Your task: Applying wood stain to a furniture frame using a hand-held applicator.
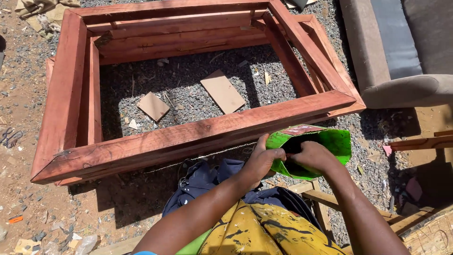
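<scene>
Green plastic bag (330,141), glossy, lower right of centre, just below the near rail of the timber frame. Long axis roughly level across the picture, mouth turned left toward the hands, closed end pointing right. Left hand (261,160) pinches the bag's left rim, fingers closed on it. Right hand (312,156) grips the lower lip of the mouth; fingertips hidden inside.

Red-brown wooden frame (188,137), rectangular, long axis left to right, filling the upper half, lying on gravel (188,94). Two cardboard scraps (222,91) inside it. Grey sofa arm (401,89), upper right.
</scene>
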